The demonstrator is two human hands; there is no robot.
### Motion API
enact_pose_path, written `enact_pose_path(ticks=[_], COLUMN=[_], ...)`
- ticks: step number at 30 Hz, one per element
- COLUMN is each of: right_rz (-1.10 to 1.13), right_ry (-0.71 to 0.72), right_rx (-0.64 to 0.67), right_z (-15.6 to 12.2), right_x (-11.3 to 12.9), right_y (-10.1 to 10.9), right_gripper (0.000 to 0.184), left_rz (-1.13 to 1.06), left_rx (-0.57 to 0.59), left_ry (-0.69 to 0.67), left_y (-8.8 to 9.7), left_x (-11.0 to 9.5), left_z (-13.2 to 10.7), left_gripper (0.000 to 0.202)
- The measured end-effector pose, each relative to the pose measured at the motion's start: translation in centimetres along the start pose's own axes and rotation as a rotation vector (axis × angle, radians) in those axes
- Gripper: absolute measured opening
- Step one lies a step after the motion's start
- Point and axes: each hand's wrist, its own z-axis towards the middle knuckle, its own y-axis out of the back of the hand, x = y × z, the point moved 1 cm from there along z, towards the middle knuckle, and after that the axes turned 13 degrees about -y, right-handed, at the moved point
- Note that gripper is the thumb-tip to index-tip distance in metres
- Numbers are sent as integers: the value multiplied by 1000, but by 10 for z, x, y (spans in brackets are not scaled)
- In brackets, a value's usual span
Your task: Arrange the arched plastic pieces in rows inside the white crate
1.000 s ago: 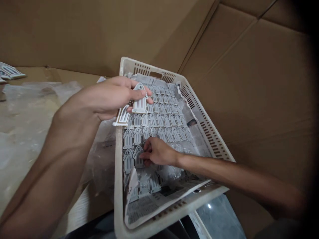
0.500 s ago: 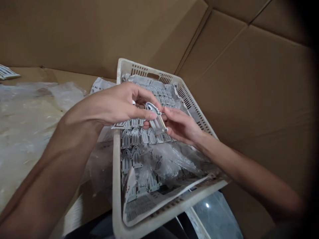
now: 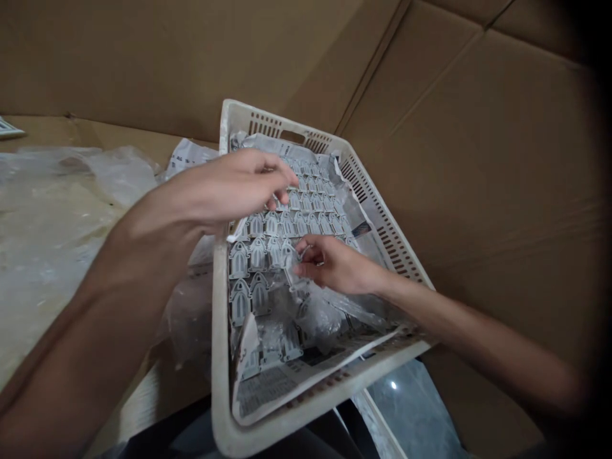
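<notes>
My left hand (image 3: 255, 182) hovers over the far left part of the crate, fingers curled downward and slightly blurred. Below its palm a white-edged item (image 3: 235, 234) pokes out; most of it is hidden, and whether the hand holds it is unclear. Lower down, my right hand (image 3: 329, 262) pinches an arch-shaped metal piece (image 3: 292, 273) between thumb and fingers, tilted just above the rows. Similar arch-shaped pieces (image 3: 258, 254) lie in neat rows inside the white plastic crate (image 3: 220, 357). Clear plastic film (image 3: 325, 322) covers some of the nearer ones.
Newspaper (image 3: 306, 389) lines the crate. Crumpled plastic sheeting (image 3: 62, 217) spreads over the left side. Cardboard walls (image 3: 502, 166) rise behind and to the right. Another striped piece (image 3: 8, 129) lies at the far left edge.
Both hands were together on one arch-shaped piece. They have parted: the left has let go of it, and the right has lowered the piece toward the rows.
</notes>
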Motion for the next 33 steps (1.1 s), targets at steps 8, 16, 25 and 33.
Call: enact_pose_path(ticks=[8,16,25,33], right_rz=[21,-215,422,246], right_ry=[-296,-60,285,315], right_rx=[83,-71,95,-263], right_z=[22,16,-1,-12], right_x=[-41,-22,31,34], right_y=[-42,-26,18,0], right_gripper=[19,20,35,52], left_rz=[-513,-335,-434,-254], left_rx=[-238,-56,51,40], left_ry=[199,122,-27,-109], left_y=[1,-4,-19,-31], left_x=[-20,-5,-12,-17], left_z=[0,0,1,-5], left_gripper=[43,53,31,37])
